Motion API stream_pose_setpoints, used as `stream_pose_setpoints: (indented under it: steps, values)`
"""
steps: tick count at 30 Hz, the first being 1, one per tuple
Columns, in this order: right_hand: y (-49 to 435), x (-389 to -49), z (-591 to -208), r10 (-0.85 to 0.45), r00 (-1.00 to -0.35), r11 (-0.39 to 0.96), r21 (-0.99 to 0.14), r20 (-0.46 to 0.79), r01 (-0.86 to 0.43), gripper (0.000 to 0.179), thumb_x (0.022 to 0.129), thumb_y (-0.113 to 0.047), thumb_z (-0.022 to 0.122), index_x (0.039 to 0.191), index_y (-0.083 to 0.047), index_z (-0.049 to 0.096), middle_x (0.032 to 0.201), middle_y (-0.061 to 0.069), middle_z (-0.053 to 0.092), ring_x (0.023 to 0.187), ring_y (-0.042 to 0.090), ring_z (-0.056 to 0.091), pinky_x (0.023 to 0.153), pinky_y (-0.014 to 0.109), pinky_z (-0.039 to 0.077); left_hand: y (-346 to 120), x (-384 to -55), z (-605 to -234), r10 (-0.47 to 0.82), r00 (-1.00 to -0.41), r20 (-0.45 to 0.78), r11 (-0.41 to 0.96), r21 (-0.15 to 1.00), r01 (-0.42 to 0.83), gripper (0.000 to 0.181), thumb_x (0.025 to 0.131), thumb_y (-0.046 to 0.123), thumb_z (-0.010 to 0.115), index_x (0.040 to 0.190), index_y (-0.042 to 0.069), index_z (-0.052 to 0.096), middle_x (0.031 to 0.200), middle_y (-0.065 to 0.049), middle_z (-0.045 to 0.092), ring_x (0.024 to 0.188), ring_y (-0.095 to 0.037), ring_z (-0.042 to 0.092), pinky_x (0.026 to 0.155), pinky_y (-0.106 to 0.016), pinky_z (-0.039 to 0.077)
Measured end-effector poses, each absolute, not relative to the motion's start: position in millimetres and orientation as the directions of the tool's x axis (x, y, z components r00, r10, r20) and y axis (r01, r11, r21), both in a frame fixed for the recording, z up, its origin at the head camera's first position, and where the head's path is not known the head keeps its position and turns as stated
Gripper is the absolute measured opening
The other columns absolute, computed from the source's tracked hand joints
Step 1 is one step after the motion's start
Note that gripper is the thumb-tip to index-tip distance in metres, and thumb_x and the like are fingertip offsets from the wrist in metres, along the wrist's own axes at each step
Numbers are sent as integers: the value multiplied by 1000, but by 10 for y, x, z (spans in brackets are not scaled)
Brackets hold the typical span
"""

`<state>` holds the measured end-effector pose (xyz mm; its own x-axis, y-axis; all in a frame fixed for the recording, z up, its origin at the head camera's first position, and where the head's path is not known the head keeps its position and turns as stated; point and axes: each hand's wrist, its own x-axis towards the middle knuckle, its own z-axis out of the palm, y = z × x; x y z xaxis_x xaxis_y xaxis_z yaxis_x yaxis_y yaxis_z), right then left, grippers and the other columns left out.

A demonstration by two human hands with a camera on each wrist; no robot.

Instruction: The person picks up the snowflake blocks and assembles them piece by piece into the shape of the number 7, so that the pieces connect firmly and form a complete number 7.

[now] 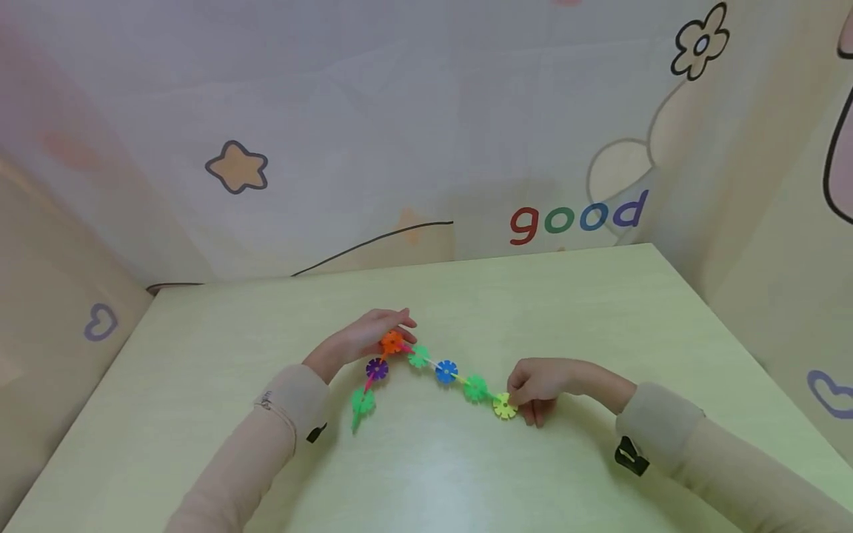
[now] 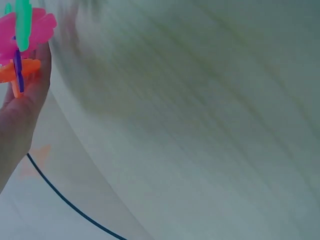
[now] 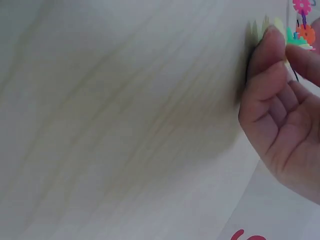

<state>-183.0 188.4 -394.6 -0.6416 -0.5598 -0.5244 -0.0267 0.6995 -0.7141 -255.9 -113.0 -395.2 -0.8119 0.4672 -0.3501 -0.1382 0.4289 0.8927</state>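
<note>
A chain of slotted plastic snowflake discs, in bright mixed colours, bends at an orange disc. My left hand holds the chain at that bend, its fingers reaching to the right behind the disc; the thumb is hidden. From there a purple disc and a green disc run down toward the front. The other branch slants to the right through green and blue discs to a yellow disc. That end disc is pinched between thumb and forefinger of my right hand, seen closely in the right wrist view.
A pale green tabletop lies under both hands. Behind it hangs a light curtain with a star, a flower and the word "good". Similar printed cloth stands along the left and right sides.
</note>
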Motion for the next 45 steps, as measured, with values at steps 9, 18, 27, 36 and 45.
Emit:
stream_pose_setpoints:
  steps: [9, 18, 27, 36, 45]
  values:
    - [1827, -1773, -3971, -604, -593, 718, -686, -532, -116, 25, 87, -10, 56, 65, 0, 56, 53, 3, 55, 42, 11, 50, 42, 20, 39, -1195, -2576, -3976, 404, -854, -328, 408, 900, -153, 49, 99, 34, 36, 127, -4, 46, 116, -19, 57, 109, -31, 53, 95, -39, 40]
    - [1904, -1873, -3944, -647, -664, 618, -768, -374, -170, 9, 87, -14, 60, 85, -6, 62, 64, 4, 56, 52, 15, 48, 49, 25, 39, -1637, -2202, -3809, 250, -913, -323, 462, 869, -181, 42, 95, 24, 48, 126, -4, 44, 108, -24, 59, 91, -29, 63, 74, -38, 52]
    - [1828, -2016, -4001, -642, -687, 548, -830, -341, -101, 21, 89, -16, 58, 103, -1, 62, 75, 5, 61, 60, 17, 53, 56, 27, 46, -1762, -1623, -3819, 283, -857, -431, 495, 831, -254, 42, 93, 24, 51, 125, -2, 43, 77, -16, 65, 63, -27, 64, 56, -40, 53]
    - [1634, -2081, -4043, -642, -690, 528, -845, -334, -83, 24, 86, -8, 59, 106, 4, 60, 71, 2, 58, 59, 16, 51, 58, 27, 48, -1647, -1442, -4002, 320, -823, -469, 502, 821, -273, 54, 89, 18, 59, 133, 0, 33, 69, -14, 64, 55, -24, 63, 49, -39, 52]
    - [1557, -1976, -4050, -647, -691, 514, -854, -324, -81, 15, 79, -2, 64, 92, 6, 64, 67, 3, 62, 56, 12, 53, 56, 26, 47, -1692, -1618, -3963, 306, -849, -430, 495, 834, -244, 40, 89, 7, 53, 125, -6, 42, 74, -12, 63, 58, -20, 61, 53, -37, 53]
